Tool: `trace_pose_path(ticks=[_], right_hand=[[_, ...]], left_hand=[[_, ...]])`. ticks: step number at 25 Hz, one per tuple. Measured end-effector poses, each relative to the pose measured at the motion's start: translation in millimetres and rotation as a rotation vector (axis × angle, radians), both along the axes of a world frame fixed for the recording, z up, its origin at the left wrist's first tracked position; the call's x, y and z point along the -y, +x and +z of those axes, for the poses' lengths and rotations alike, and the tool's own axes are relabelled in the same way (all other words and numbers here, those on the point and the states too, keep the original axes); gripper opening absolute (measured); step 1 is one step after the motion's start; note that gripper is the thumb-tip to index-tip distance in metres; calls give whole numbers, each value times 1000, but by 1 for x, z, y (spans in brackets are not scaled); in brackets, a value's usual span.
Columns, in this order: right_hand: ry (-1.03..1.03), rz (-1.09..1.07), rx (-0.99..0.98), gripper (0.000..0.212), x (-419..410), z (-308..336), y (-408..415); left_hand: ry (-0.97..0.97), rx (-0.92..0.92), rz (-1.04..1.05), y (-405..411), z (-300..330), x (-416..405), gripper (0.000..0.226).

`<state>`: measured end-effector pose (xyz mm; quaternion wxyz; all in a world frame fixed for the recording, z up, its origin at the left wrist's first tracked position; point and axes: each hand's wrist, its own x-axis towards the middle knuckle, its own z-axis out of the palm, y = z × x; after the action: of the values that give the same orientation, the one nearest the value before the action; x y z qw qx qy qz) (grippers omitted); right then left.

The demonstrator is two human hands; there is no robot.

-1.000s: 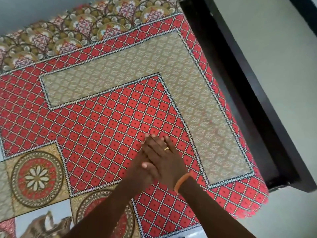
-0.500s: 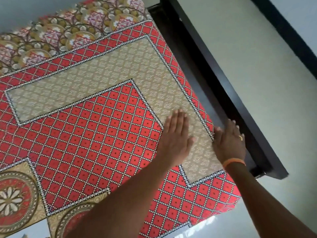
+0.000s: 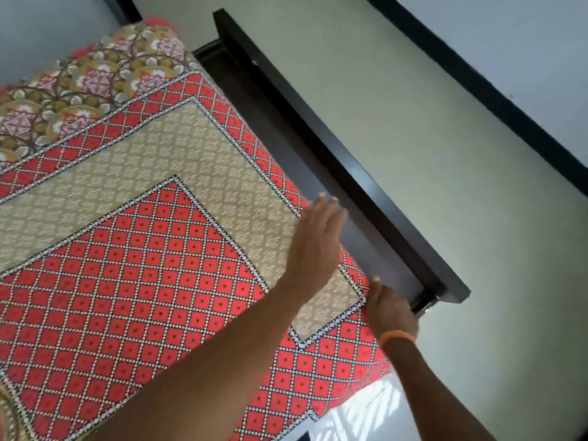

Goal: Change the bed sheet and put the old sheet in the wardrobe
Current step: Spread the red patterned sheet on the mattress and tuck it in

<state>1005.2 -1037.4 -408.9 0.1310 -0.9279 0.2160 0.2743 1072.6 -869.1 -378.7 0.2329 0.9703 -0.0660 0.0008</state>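
Note:
A red diamond-patterned bed sheet [image 3: 133, 281] with a beige band lies flat over the mattress. My left hand [image 3: 315, 240] reaches across it with straight fingers, palm down at the sheet's right edge. My right hand [image 3: 389, 308], with an orange band at the wrist, rests on the sheet's edge near the bed's corner. Its fingers point down beside the mattress and their tips are hidden. No wardrobe or second sheet is in view.
A dark wooden bed frame rail [image 3: 350, 173] runs along the mattress's right side, close to both hands, and ends at a corner [image 3: 445, 291]. A floral-patterned border [image 3: 95, 81] covers the far end. Pale wall lies beyond, and shiny floor [image 3: 356, 412] shows below the corner.
Both hands slid apart from the middle of the sheet to its right edge. The left hand now reaches the edge, and the right hand has dropped lower, toward the corner.

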Motion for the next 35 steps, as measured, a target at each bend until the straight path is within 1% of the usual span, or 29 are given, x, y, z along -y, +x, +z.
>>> trace_pose_path(ticks=[1,2,3,4,5,6,7,8,9,10,12,15,19,21,23,24,25,26,27,28,29,30,31,32,33,34,35], right_hand=[[-21,-126,-47,45,15,4,7],[-48,-177,-9,40,23,9,10],[-65,-145,156,34,26,9,8],[-50,-28,332,30,20,11,4],[24,154,470,31,0,16,0],[129,380,525,36,-27,23,-5],[217,593,520,41,-54,23,-11],[236,753,489,46,-77,21,-16],[220,825,450,53,-91,18,-16],[177,830,421,59,-97,12,-10],[78,757,409,63,-91,0,2],[46,619,333,60,-75,-5,8],[136,196,135,53,-50,7,15],[208,35,-9,56,-29,6,21],[226,-59,-79,66,-16,12,20],[211,-113,-40,63,-12,12,16],[188,-170,38,50,-11,15,8],[196,-234,145,38,-10,14,-2],[205,-275,241,39,-11,16,-13],[198,-282,322,49,-12,18,-25],[152,-255,385,56,-15,21,-33],[95,-162,456,56,-19,17,-39],[39,-30,518,53,-27,16,-41],[42,113,556,52,-37,16,-40],[68,275,585,52,-51,18,-35],[114,444,597,53,-68,17,-26],[147,597,595,54,-86,16,-15]], left_hand=[[43,8,113,-15,4,-5,45],[90,-21,213,-32,7,-13,49],[140,-67,273,-50,4,-23,55],[184,-120,298,-67,-2,-34,59],[219,-164,302,-81,-12,-46,60],[253,-190,287,-89,-20,-57,58],[283,-205,252,-90,-28,-65,57],[306,-215,194,-86,-33,-70,59],[324,-217,120,-79,-36,-73,63],[332,-198,52,-69,-38,-75,65],[332,-160,-55,-46,-42,-76,65],[343,-99,-151,-16,-44,-58,61],[369,-121,-186,-13,-38,-44,61],[388,-204,-270,-3,-28,-41,57],[380,-320,-419,11,-11,-10,49],[342,-417,-448,14,-1,14,48],[214,-596,-442,12,10,40,47],[60,-710,-415,5,19,63,45],[-79,-738,-388,-6,25,81,41],[-140,-629,-384,-19,30,89,34],[-146,-456,-389,-31,29,87,28],[-115,-252,-366,-39,22,74,29],[-78,-76,-311,-41,19,53,36],[-19,-6,-198,-42,17,27,42],[47,-6,-55,-41,13,-3,46],[117,-59,66,-40,8,-33,50],[198,-138,119,-40,0,-61,56]])
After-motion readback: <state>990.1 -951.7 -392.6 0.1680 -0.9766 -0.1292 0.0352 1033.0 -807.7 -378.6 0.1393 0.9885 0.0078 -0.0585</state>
